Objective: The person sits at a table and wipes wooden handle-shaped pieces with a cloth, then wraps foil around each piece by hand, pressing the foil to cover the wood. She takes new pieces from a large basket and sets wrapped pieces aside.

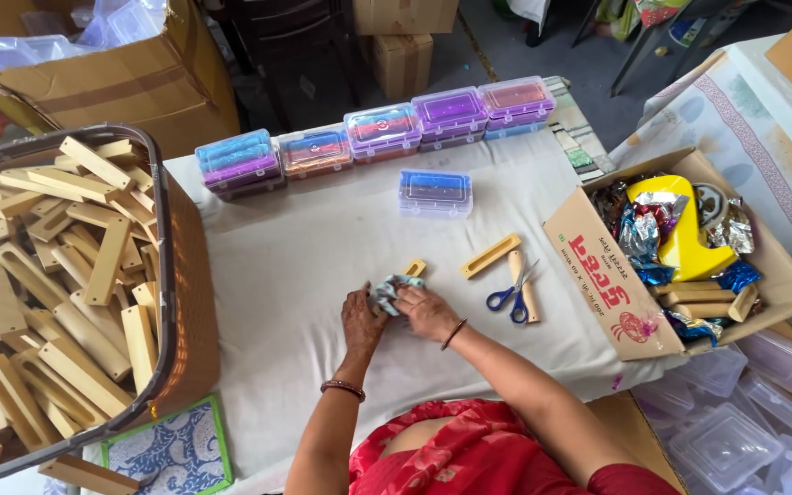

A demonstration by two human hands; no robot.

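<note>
Fingers of the left hand [362, 316] and the right hand [425, 310] are closed together around a crumpled shiny wrapper [387, 293] wound about a wooden block [412, 269], whose end sticks out past the right hand, low over the middle of the cloth-covered worktop [304, 257]. Just to the right lie another slotted wooden piece [490, 256] and blue-handled scissors [511, 293]. Farther out, a cardboard box [598, 284] of foil wrappers sits right, a basket [181, 302] of wooden blocks left, and coloured plastic cases [382, 128] line the far edge.
</note>
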